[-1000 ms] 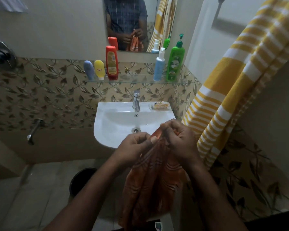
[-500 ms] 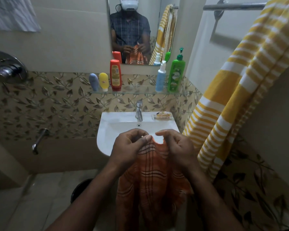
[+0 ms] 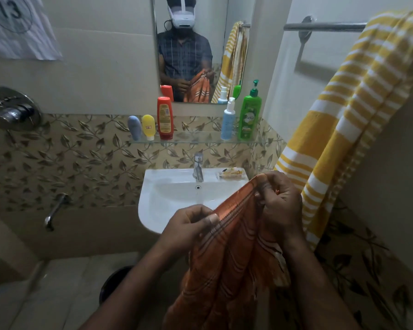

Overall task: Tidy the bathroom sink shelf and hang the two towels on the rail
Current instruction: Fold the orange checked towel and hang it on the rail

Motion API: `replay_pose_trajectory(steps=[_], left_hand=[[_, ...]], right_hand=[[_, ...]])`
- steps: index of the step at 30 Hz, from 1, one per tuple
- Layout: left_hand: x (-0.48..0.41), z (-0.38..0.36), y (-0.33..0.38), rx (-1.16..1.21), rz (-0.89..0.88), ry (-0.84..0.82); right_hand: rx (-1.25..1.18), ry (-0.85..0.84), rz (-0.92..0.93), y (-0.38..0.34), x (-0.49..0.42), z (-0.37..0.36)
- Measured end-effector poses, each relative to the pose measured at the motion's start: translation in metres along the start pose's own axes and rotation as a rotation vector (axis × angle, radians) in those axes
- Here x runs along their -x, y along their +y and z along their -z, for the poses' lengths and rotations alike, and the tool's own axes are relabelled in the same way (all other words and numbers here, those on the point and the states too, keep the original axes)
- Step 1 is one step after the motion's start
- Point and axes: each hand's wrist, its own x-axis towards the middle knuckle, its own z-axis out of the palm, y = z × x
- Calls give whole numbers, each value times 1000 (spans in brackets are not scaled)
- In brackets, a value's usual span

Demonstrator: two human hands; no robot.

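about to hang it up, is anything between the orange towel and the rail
Nothing visible does. The left hand and right hand grip the orange towel below the rail, with open air between. The yellow towel covers the rail's right part; the stretch left of it is bare.

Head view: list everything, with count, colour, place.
orange striped cloth towel: one, orange, before the sink
yellow-and-white striped towel: one, yellow-white, over the rail
metal towel rail: one, silver, upper right
plastic containers: five, blue-grey tube, yellow tube, red bottle, pale-blue spray bottle, green pump bottle, on glass shelf
white ceramic sink: one, white, centre
chrome tap: one, silver, on sink
soap dish: one, clear, sink's right
wall mirror: one, above shelf
left hand, right hand: two, both gripping the orange towel's top edge
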Motion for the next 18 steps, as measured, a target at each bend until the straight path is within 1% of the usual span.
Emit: replay_pose_trajectory(steps=[2,4,8,11,13,15,16,18], left_hand=[[-2,4,-2,16,-33,109],[-5,6,-3,-3,-68,170],[-3,7,-5,-48,-115,211],[0,6,-9,-74,-124,185],[1,5,-10,-11,-113,184],[3,5,-9,92,-81,140],[5,6,-10,112,-54,85],[8,8,-19,67,0,-55]], right_hand=[[-87,-61,-62,6,0,0],[-100,-159,-125,12,9,-6],[50,-361,-109,13,40,-28],[270,-505,-41,7,54,-38],[321,-483,10,7,54,-40],[243,-404,36,9,52,-38],[182,-358,25,8,50,-37],[28,-260,-49,8,42,-33]])
